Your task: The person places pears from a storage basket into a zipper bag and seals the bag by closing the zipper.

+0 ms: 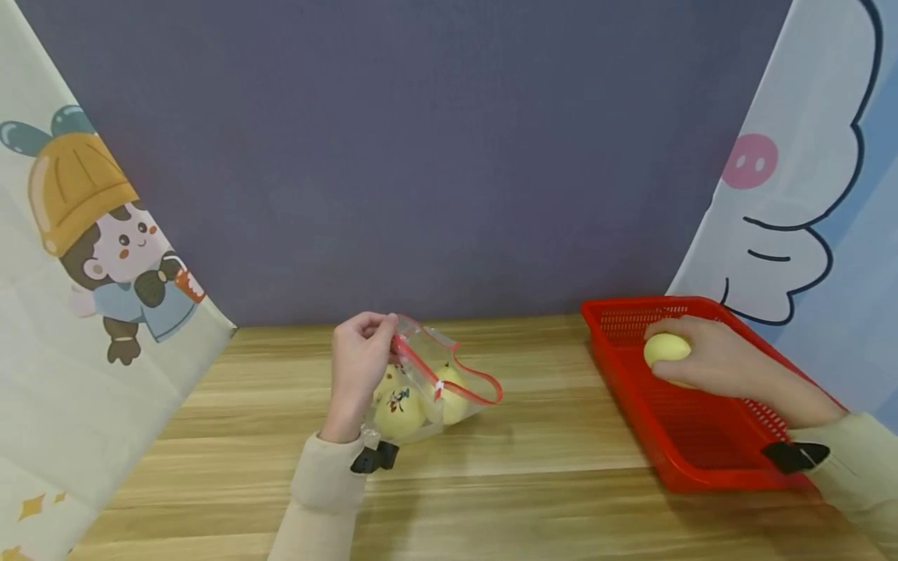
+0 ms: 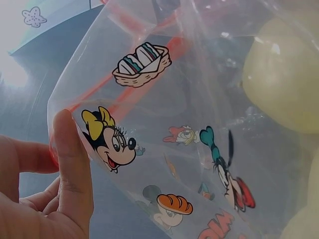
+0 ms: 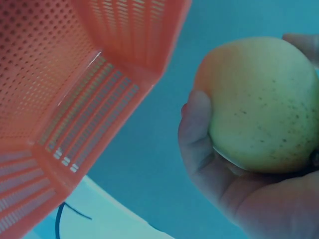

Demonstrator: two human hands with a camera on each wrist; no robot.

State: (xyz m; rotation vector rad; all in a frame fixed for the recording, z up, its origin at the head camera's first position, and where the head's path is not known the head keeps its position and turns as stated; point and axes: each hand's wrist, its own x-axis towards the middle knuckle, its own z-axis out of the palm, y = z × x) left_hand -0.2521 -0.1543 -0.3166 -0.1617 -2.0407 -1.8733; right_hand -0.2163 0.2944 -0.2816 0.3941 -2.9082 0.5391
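R hand (image 1: 715, 360) wrapped round yellow apple (image 1: 666, 348), smooth w/ tiny dots, over red basket (image 1: 701, 444). L hand (image 1: 359, 354) pinches clear cartoon bag (image 1: 428, 386) edge; yellow apples inside, just beside fingers.

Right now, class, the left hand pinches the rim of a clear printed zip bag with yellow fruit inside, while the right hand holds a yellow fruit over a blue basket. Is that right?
Not quite: the basket is red, not blue, as the head view shows. The rest stands: the left hand pinches the rim of the clear printed zip bag with yellow fruit inside, and the right hand holds a yellow fruit over it.
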